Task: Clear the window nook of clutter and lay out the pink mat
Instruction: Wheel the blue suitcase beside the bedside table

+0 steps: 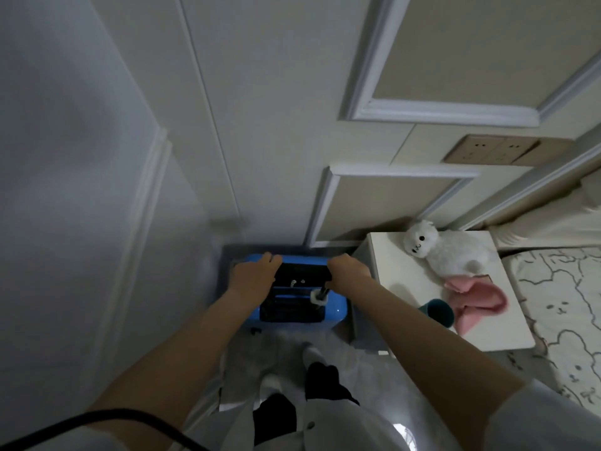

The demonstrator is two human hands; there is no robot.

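Evidently the clearing step was in hand: a blue suitcase [299, 307] stood upright on the floor in the gap between the wall at nine o'clock and the white bedside table [455, 320] at three. The left hand [255, 275] lay over the case's top edge, fingers curled onto the far side; the right hand [348, 270] gripped the black handle [300, 271]. On the table, further right, sat a white plush toy [448, 250], a teal cup [437, 312] and a crumpled pink cloth [478, 301], possibly the mat, though I could not tell. Next, I judged, the case wanted settling squarely, then both hands freeing for the pink cloth.
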